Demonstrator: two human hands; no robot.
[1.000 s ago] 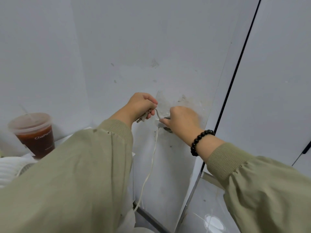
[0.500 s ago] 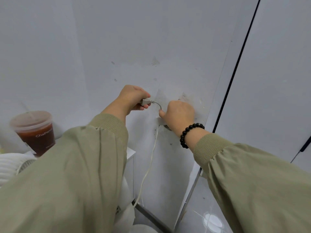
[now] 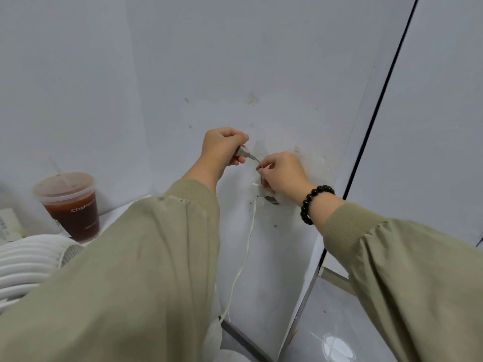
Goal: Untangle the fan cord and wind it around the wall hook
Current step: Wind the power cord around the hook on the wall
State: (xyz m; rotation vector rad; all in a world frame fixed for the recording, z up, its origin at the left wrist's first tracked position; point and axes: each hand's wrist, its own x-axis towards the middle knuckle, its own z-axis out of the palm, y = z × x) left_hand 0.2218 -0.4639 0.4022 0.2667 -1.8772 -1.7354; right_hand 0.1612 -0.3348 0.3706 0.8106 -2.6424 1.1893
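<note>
Left hand (image 3: pixel 222 147), fingers curled round the grey plug (image 3: pixel 243 152), has risen to ten o'clock of the metal wall hook (image 3: pixel 272 201). Right hand (image 3: pixel 283 172) now pinches the thin white cord (image 3: pixel 245 246), probably finishing the winding.

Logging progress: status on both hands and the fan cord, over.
Left hand grips plug. Right hand pinches cord at wall hook. Nothing seen in the way.
</note>
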